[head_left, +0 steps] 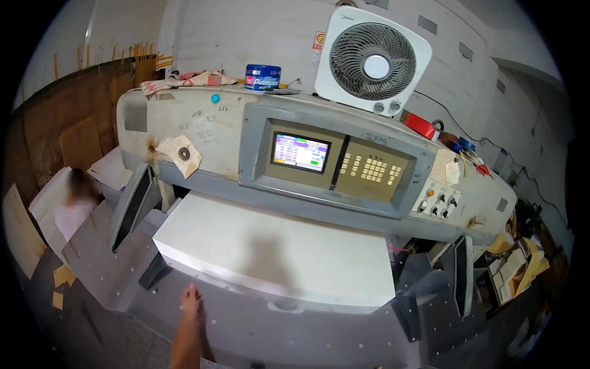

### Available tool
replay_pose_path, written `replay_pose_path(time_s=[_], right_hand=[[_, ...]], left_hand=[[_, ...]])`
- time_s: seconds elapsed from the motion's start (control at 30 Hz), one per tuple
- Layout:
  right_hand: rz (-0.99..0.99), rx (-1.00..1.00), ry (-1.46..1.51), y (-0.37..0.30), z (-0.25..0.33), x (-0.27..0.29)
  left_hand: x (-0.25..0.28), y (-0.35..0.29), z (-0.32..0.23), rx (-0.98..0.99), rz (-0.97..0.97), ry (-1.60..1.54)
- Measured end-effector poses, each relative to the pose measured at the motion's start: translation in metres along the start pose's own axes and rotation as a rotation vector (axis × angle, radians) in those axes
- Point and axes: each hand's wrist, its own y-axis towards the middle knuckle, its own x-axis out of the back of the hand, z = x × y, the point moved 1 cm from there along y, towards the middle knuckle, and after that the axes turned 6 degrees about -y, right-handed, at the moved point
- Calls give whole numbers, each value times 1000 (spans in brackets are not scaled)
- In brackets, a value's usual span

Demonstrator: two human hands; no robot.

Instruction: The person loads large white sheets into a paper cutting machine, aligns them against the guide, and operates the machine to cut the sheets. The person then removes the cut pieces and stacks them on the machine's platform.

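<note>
My left hand (192,301) is over the grey front table (258,335) of a large paper-cutting machine, just short of the near left part of a thick stack of white paper (276,252). Nothing shows in the hand; its fingers are partly stretched forward and apart from the stack. The stack lies flat, its far edge under the machine's front beam (203,195), with a shadow across its top. My right hand is out of view. Above the stack, the machine's panel holds a lit screen (300,152) and a keypad (372,169).
Dark upright side guards (132,209) flank the stack. On the machine stand a white box fan (373,61), a blue tub (262,77), a cloth (187,80) and a red box (418,125). Knobs (437,202) sit at the right. A blurred person (77,200) is at the far left.
</note>
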Motion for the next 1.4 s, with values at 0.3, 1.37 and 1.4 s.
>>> replay_pose_path(time_s=[0.3, 1.37, 1.4], right_hand=[[-451, -33, -202, 35, -24, 2], [-416, -71, -272, 53, -45, 24], [-416, -53, -279, 59, -48, 29]], left_hand=[[84, -192, -16, 197, -900, 834], [64, -184, 23, 213, -1015, 1046], [60, -184, 22, 198, -1014, 1048]])
